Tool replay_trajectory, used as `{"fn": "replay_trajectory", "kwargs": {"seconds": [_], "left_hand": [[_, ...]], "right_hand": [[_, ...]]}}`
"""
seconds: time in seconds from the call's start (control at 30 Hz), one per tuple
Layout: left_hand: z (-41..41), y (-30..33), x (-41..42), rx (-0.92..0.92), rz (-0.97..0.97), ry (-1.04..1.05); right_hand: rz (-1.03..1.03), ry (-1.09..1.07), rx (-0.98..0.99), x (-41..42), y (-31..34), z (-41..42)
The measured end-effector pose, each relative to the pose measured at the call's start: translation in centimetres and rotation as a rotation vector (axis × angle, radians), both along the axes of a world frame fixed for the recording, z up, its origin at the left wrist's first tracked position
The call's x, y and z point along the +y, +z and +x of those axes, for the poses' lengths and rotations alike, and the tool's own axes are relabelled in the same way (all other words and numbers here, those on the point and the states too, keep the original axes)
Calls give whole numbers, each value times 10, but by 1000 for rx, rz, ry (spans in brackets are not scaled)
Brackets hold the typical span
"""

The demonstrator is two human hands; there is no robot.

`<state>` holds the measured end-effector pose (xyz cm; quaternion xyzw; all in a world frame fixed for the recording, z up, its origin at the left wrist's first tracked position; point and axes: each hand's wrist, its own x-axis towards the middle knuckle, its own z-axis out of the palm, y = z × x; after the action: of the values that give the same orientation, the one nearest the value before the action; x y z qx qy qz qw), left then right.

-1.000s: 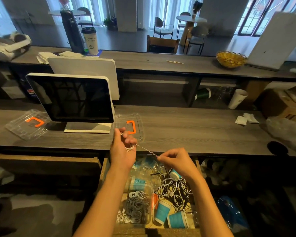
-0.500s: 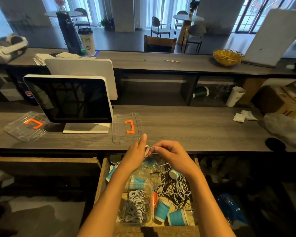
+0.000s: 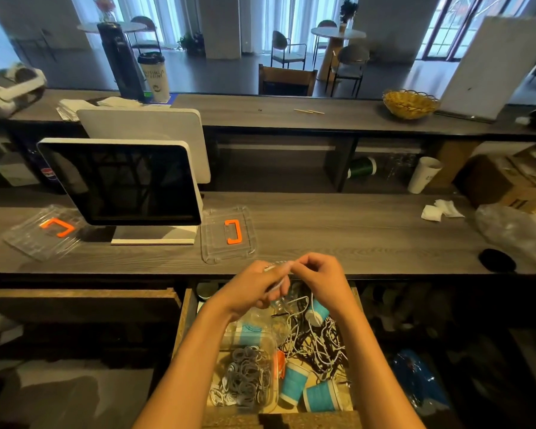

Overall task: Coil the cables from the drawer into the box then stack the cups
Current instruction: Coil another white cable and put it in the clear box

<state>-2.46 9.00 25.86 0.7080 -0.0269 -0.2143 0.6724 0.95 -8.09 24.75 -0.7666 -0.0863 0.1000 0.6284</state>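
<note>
White braided cable (image 3: 276, 275) sits coiled small between both hands' fingers (image 3: 287, 267).

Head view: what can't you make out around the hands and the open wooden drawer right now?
- White cable: mostly hidden by the left hand and right hand; coil count unreadable.
- Clear plastic box: near rim hidden by the left forearm.
- Drawer: front cut off by the frame's bottom edge.

From my remote view I log a dark grey wood-grain counter (image 3: 338, 230) near, a higher ledge (image 3: 260, 111) behind it, and far beyond a dim grey floor (image 3: 235, 69), round tables (image 3: 338, 34) with chairs (image 3: 287, 51), and tall curtained windows (image 3: 300, 10) giving bluish daylight.
</note>
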Motion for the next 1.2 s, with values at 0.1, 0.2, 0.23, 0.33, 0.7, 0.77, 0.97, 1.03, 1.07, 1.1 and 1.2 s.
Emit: {"fn": "replay_trajectory", "kwargs": {"seconds": [0.1,0.2,0.23,0.33,0.7,0.77,0.97,1.03,1.07,1.1,1.2], "left_hand": [[6,-4,4,-59,67,264],[11,-9,2,-120,119,525],[12,-9,1,-101,21,638],[16,-3,7,16,-643,842],[16,-15,17,-236,231,935],[17,-20,13,-253,483,800],[16,-23,-5,-48,477,341],[11,-23,-8,129,285,253],[8,-22,-9,191,206,200],[6,-19,-10,227,144,142],[1,-6,-13,219,21,-64]], "right_hand": [[-33,26,36,-3,3,1],[-6,66,75,-5,9,0],[-5,66,77,-6,10,-1],[-20,63,90,-9,8,-1],[-130,174,10,-10,9,2],[-149,246,-46,-7,15,1],[-79,239,-146,7,24,-1],[-69,156,-149,7,19,3],[-64,117,-144,7,17,4],[-61,80,-137,6,14,6],[-35,-4,-107,7,10,7]]}}
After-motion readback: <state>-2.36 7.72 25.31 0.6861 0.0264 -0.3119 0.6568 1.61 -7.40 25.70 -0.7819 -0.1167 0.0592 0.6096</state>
